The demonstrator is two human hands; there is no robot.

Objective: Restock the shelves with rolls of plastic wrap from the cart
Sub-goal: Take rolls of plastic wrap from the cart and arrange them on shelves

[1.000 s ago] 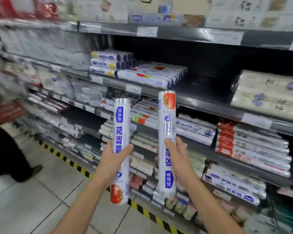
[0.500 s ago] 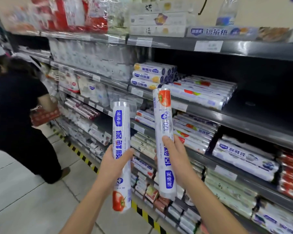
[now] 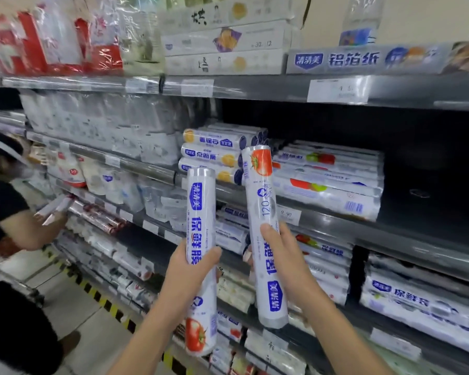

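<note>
Roll (image 3: 201, 212) stands upright in the left hand (image 3: 191, 269), fingers curled round its middle. The right hand (image 3: 286, 255) grips a second roll (image 3: 263, 196) likewise, tomato end up, in front of stacked packs (image 3: 328, 182) on a grey shelf (image 3: 363, 235).

Two upright rolls, left roll (image 3: 201, 255) beside right roll (image 3: 265, 234), stand before the shelves (image 3: 336, 220); a bystander (image 3: 8, 239) at left.

Left hand (image 3: 190, 267) raised, gripping left roll (image 3: 200, 207), right hand (image 3: 286, 257) gripping right roll (image 3: 263, 193)
</note>
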